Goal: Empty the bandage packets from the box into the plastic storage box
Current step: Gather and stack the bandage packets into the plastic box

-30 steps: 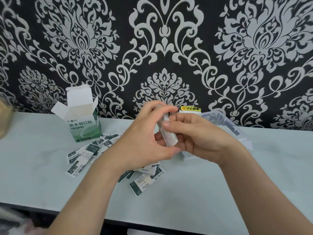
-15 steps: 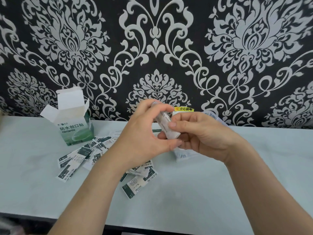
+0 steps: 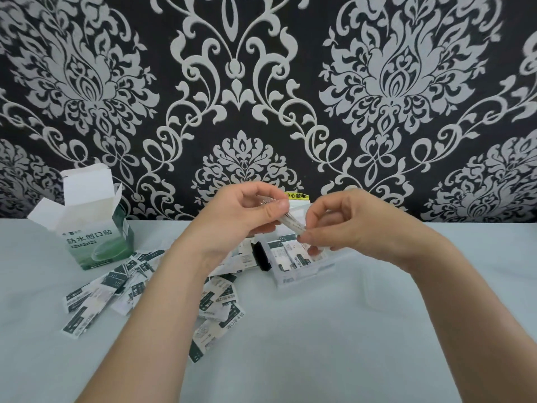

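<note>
Left hand [image 3: 244, 218], right hand [image 3: 351, 226] moved apart, pinching packets [image 3: 294, 226] over storage box [image 3: 302, 274].

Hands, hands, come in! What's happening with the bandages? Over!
Left hand and right hand pinch packet stack above plastic storage box. Loose packets litter table. Nothing blocking.

The left hand [image 3: 241, 216] and right hand [image 3: 345, 225] screen the far side of the plastic storage box [image 3: 302, 276]; fingers mask both ends of the packet stack [image 3: 293, 225] they pinch, its count unclear. The left forearm [image 3: 162, 301], cut off below, covers some loose bandage packets [image 3: 96, 292].
</note>
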A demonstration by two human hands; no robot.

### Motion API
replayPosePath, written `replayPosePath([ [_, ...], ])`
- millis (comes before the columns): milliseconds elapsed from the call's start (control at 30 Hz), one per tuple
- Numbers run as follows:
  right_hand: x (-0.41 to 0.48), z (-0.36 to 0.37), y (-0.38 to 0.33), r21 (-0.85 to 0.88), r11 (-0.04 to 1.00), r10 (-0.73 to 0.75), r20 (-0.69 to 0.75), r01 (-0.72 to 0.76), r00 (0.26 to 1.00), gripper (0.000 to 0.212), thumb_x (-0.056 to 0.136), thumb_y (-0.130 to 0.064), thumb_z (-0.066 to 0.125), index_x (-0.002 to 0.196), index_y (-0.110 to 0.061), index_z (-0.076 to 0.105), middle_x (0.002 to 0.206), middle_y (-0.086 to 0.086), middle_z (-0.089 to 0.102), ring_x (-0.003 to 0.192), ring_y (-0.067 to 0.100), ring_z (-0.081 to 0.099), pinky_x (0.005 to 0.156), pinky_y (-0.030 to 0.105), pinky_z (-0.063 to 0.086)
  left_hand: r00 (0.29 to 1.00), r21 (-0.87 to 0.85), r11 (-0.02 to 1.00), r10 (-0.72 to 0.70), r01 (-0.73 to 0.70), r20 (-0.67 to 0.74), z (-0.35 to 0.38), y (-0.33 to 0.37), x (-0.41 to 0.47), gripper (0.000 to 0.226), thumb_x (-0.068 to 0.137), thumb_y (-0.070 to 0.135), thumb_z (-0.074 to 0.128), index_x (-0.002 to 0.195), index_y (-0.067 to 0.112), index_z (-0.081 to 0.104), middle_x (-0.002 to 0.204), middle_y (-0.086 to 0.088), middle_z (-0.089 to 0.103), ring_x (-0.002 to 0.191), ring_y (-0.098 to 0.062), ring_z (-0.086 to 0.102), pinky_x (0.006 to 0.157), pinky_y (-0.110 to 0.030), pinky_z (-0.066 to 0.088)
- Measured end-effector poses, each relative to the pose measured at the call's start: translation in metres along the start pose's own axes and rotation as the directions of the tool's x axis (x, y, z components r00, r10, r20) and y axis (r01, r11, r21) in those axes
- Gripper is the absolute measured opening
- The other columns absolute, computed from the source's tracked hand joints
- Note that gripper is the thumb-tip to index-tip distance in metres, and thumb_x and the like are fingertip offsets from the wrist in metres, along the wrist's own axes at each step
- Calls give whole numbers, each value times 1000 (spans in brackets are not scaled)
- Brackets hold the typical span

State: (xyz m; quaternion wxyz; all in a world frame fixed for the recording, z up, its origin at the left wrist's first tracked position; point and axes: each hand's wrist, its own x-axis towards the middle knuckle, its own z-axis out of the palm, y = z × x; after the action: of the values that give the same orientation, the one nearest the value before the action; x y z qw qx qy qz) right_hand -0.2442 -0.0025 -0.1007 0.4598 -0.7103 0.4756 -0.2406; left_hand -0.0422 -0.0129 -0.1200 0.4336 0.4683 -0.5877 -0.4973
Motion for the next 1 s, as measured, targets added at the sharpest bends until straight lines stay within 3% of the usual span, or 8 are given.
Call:
replayPosePath([
  [200,4,-27,10,-92,993,55,-149,-69,987,18,79,-23,79,84,-8,69,74,8,74,59,3,61,56,16,46,995,-118,988,-93,97,36,23,-2,40,25,69,13,78,92,5,72,93,-13,73,88,-21,70,82,-26,57],
  [300,17,-29,19,-392,904,62,-276,-171,959,17,77,-32,78,76,-18,69,73,-1,72,58,5,60,58,25,47,987,302,953,13,36,-160,33,-11,57,13,80,17,78,92,19,72,93,3,72,89,-13,68,83,-31,56],
  [367,25,-23,21,-622,741,45,-329,-252,943,19,78,-34,75,75,-19,64,83,-2,67,71,14,62,64,27,48,978,640,768,155,-29,-141,36,-12,60,6,85,20,72,87,26,73,89,13,70,87,-9,65,86,-33,54],
  [467,37,-11,27,-811,522,24,-298,-266,954,28,82,-31,70,70,-19,47,81,0,55,78,22,55,68,29,45,983,891,415,52,-182,177,47,-13,56,25,91,16,58,101,31,74,104,11,70,98,-12,63,89,-32,53],
  [600,47,3,35,-901,362,55,-236,-240,970,16,87,-18,63,101,-13,57,103,8,60,94,27,58,68,29,40,937,928,229,-125,-294,327,54,-27,57,42,87,12,49,116,36,68,119,6,67,104,-20,62,81,-32,54],
  [700,51,7,35,-920,316,94,-212,-231,973,23,89,-15,62,111,-11,57,109,8,58,99,28,58,68,30,41,915,925,182,-174,-333,363,53,-34,61,47,86,11,48,121,39,65,123,9,65,106,-20,61,76,-30,52],
  [867,64,7,39,-932,298,161,-166,-208,973,28,87,-14,63,114,-10,56,95,6,48,83,24,47,67,30,43,885,911,144,-217,-388,411,53,-39,62,55,83,9,44,125,41,61,120,8,66,107,-19,61,86,-36,54],
  [1000,75,8,43,-943,290,240,-94,-164,966,32,86,-16,65,116,-10,56,106,9,52,98,27,55,70,31,43,885,912,148,-227,-382,407,52,-40,63,57,80,9,43,122,41,64,115,8,68,103,-19,62,83,-37,55],
])
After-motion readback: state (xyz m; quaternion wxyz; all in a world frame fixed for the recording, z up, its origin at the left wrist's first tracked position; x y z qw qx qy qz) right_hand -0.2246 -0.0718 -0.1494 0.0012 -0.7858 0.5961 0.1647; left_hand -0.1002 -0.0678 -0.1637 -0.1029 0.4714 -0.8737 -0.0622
